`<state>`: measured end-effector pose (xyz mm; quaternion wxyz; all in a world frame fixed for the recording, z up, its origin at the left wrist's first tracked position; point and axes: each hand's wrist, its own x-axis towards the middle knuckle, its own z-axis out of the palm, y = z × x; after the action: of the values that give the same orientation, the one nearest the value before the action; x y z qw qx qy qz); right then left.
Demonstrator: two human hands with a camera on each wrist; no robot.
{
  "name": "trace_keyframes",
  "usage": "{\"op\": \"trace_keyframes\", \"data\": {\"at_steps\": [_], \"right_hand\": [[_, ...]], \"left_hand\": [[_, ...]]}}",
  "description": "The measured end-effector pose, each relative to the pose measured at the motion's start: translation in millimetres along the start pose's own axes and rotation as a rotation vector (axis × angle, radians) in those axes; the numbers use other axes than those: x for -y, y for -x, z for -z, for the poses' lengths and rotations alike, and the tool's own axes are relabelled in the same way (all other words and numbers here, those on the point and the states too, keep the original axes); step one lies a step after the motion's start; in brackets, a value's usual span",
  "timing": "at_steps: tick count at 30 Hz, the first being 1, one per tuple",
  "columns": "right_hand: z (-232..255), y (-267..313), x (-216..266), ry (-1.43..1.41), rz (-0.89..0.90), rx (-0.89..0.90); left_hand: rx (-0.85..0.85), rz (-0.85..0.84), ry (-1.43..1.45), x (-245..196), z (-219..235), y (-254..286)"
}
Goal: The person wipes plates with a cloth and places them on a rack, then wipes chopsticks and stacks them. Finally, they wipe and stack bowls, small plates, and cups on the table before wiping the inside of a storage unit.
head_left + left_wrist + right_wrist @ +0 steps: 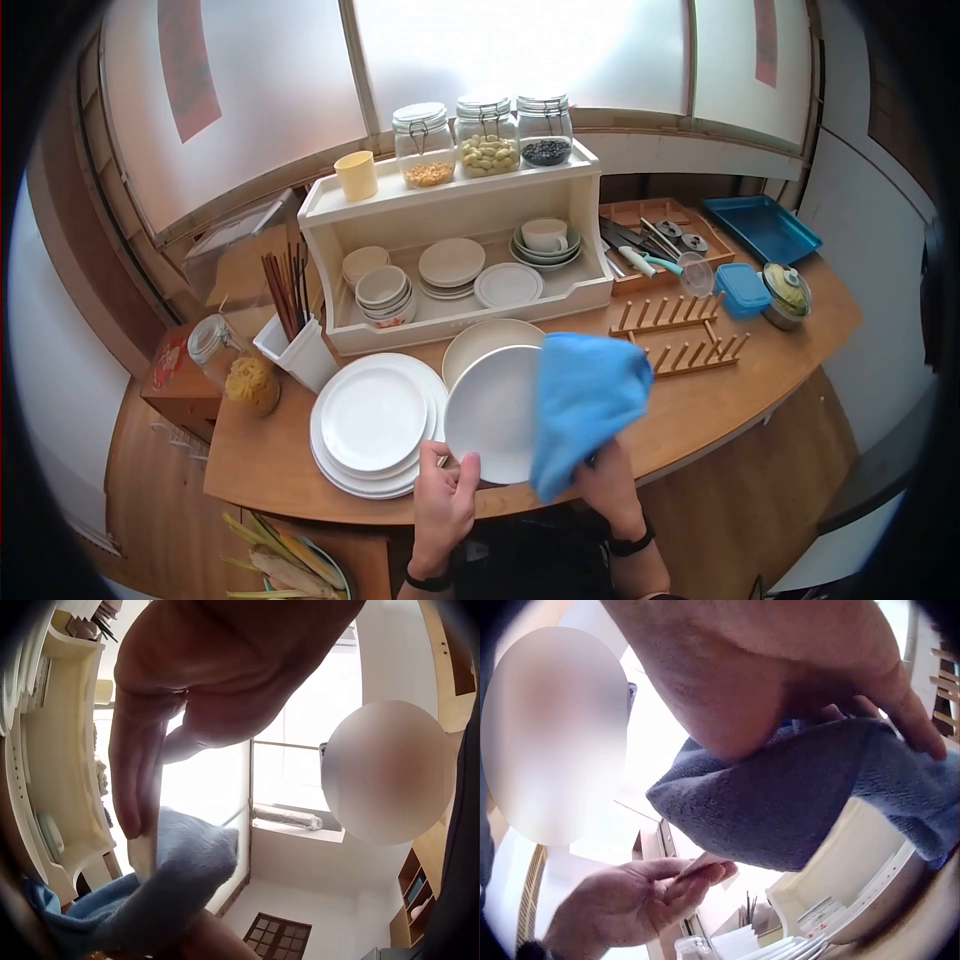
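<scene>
My left hand pinches the lower left rim of a white plate, held tilted above the table. A blue cloth covers the plate's right side, and my right hand grips it from below. In the left wrist view, the left hand's fingers lie along the plate edge beside the cloth. The right wrist view has the right hand over the bunched cloth, its fingers partly hidden, and the left hand holding the plate's edge.
Stacked white plates stand at left, and a beige plate lies behind the held one. Further back is a cream shelf with bowls and jars. At right are a wooden rack, a blue container and a blue tray.
</scene>
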<state>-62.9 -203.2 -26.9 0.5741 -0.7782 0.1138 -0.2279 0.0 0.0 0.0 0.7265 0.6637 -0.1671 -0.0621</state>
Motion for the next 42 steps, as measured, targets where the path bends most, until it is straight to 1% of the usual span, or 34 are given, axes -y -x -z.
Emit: {"op": "trace_keyframes", "data": {"at_steps": [1,3,4,6,7,9,10,13,16,19,21,23,25,26,28,29,31,34,35,37,38,39,41,42], "right_hand": [[8,-2,-4,0.152,0.227,0.072],[3,0,-22,-0.104,0.027,0.045],[0,0,-26,-0.234,0.005,0.014],[-6,-2,-29,-0.496,-0.035,-0.049],[-7,-2,-28,-0.479,0.006,-0.086],[-10,-4,-24,-0.448,0.091,-0.153],[-8,-5,-24,-0.336,0.128,-0.145],[1,-7,-20,-0.004,0.237,-0.111],[6,-21,10,0.296,0.325,-0.044],[-3,-26,11,0.331,0.364,-0.113],[-13,-25,20,0.158,0.286,-0.152],[-24,-29,24,0.036,0.389,-0.268],[-31,-29,35,0.146,0.43,-0.241],[-32,-29,38,0.201,0.451,-0.228],[-31,-33,35,0.254,0.388,-0.059],[-31,-35,34,0.281,0.357,0.024],[-37,-32,34,0.246,0.457,0.098],[-42,-32,46,0.265,0.658,0.166],[-42,-32,51,0.283,0.732,0.184],[-40,-31,52,0.385,0.733,0.218],[-37,-30,50,0.435,0.735,0.238],[-35,-28,48,0.486,0.737,0.258],[-30,-23,42,0.549,0.689,0.23],[-23,-22,37,0.605,0.663,0.214]], "left_hand": [[-0.015,-0.019,0.121,-1,-3,-1],[0.076,-0.011,0.023,7,-2,-6],[0.12,-0.006,-0.025,9,-2,-7],[0.159,0.047,0.016,4,-8,-11],[0.176,0.073,0.037,1,-10,-13],[0.204,0.083,-0.056,5,-2,-19],[0.217,0.091,-0.104,6,1,-20],[0.173,0.072,-0.048,-4,0,-25],[0.122,0.014,-0.061,-4,-1,-29],[0.073,-0.1,-0.001,-3,-6,-30],[0.053,-0.082,0.039,-13,-9,-29],[0.057,-0.051,0.064,-17,-8,-29],[0.091,-0.003,0.069,-16,-4,-28],[0.066,-0.003,0.061,-15,-5,-27],[0.021,-0.007,0.046,-14,-9,-26],[0.015,-0.004,-0.083,-16,-9,-26],[0.001,-0.002,-0.34,-22,-9,-24],[-0.029,-0.039,-0.395,-18,-10,-21],[-0.011,-0.151,-0.394,-11,-6,-22],[0.031,-0.374,-0.395,2,6,-27],[-0.006,-0.231,-0.208,-5,4,-22],[-0.012,-0.253,-0.223,-3,6,-23],[-0.022,-0.297,-0.255,2,10,-26],[-0.034,-0.212,-0.105,-1,10,-26]]}}
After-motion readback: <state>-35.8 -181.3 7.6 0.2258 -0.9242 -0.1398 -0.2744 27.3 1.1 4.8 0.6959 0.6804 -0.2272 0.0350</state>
